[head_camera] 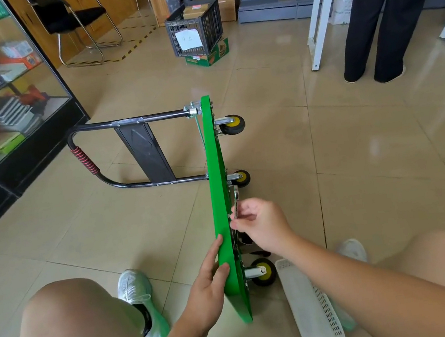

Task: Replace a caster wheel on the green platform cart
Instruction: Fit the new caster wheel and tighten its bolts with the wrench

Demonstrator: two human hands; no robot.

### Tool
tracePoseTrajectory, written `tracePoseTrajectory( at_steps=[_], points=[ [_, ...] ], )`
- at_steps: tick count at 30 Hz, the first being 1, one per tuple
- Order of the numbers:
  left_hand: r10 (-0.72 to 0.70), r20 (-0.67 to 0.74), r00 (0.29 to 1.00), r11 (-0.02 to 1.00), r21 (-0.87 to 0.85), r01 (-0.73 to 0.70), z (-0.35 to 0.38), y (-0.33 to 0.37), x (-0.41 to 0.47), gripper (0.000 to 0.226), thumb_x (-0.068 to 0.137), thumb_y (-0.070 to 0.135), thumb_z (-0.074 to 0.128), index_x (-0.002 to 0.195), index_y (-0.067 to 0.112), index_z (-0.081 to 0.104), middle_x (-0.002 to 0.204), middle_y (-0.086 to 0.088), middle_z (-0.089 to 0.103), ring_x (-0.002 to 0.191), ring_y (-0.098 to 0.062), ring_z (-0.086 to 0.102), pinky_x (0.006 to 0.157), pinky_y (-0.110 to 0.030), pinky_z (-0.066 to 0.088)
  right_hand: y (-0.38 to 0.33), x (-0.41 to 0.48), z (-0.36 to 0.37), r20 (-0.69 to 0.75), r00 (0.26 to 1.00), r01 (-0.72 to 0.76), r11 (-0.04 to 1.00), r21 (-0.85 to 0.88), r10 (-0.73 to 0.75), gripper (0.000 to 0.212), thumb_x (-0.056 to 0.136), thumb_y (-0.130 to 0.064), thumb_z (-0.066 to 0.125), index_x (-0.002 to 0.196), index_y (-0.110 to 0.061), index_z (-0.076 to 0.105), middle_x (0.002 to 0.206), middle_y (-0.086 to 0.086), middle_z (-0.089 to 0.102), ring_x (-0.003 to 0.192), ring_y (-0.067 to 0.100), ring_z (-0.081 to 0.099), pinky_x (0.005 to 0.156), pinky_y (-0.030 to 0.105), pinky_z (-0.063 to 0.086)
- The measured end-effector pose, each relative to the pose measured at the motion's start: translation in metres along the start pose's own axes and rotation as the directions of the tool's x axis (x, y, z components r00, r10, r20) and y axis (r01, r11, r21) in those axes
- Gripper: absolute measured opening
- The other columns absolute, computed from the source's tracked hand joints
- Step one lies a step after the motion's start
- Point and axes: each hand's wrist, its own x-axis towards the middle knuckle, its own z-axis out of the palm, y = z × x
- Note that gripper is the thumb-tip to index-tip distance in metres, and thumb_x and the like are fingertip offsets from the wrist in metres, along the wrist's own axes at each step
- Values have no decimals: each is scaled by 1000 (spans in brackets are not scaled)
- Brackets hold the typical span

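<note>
green platform cart (215, 169) stands on edge on the floor. l hand (209, 284) clamps its near rim; r hand (264, 226) grips wrench (236, 199) at the underside. prob working caster mount bolts; next: keep wrench seated, turn w/o slipping.

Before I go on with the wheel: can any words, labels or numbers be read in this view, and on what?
Nothing can be quoted:
Paper sheet on the black crate: handwritten marks, too blurred to read.
Green carton under the crate: printed lettering, blurred.
Label on the box inside the crate: too small.
Packages in the glass cabinet: print blurred.
Green cart: no text shows.
</note>
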Motion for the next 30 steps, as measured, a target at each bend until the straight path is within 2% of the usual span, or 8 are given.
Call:
tracePoseTrajectory(
  at_steps=[4,9,11,15,19,22,26,30],
  points=[
    [-2,3,1000,1000,-2,2,1,1,-1,53,97,46,51,144,69,42,152,12,56,142,-17,51,122,-46,38,-7,21,-4,19,990,-141,988,62,140,20,83,-6,80,89,-24,72,84,-7,78,79,11,76,67,24,62],
    [-7,7,1000,1000,3,7,0,2,0,53,96,47,50,144,70,40,155,10,53,146,-21,48,124,-47,35,-14,13,-10,-25,975,-202,931,304,219,18,87,0,76,99,-12,71,87,7,78,84,19,77,70,27,62],
    [-3,6,1000,1000,-7,3,1,2,-1,51,101,43,50,144,69,41,153,10,55,144,-20,49,123,-47,37,-20,-1,-16,-68,985,-133,945,299,160,19,86,0,77,99,-11,71,90,6,78,87,19,77,71,27,62],
    [-4,-3,1000,1000,-17,4,1,3,-3,55,112,23,48,144,67,43,147,9,61,139,-17,56,121,-46,40,-27,-35,-25,-82,997,21,986,166,-7,18,81,4,77,94,-9,73,93,0,79,89,14,75,82,23,60],
    [4,-14,1000,1000,-2,-4,2,4,-4,56,112,22,47,143,68,44,150,9,59,141,-18,53,123,-46,38,-17,-58,-17,-85,995,60,985,161,-47,18,79,10,76,91,-3,73,90,1,79,86,14,75,81,21,58],
    [6,-24,1000,1000,-2,-6,3,5,-4,56,112,22,47,142,69,45,149,9,59,140,-17,54,123,-47,38,-4,-65,-8,-100,989,119,983,137,-105,23,78,6,79,89,-13,73,93,-3,79,87,12,76,81,18,57],
    [-4,-20,1000,1000,-18,3,3,7,-3,57,112,20,46,140,69,46,141,11,66,131,-14,61,119,-47,42,8,-70,3,-53,983,180,982,56,-177,31,80,-8,74,91,-37,72,100,-8,77,92,11,76,84,27,60],
    [-19,2,1000,1000,-18,19,1,9,-3,60,112,17,45,140,70,46,139,15,67,130,-12,62,119,-45,42,26,-69,7,21,957,290,953,-87,-290,22,86,-17,61,96,-35,69,104,-9,76,95,11,75,83,38,62]
  ],
)
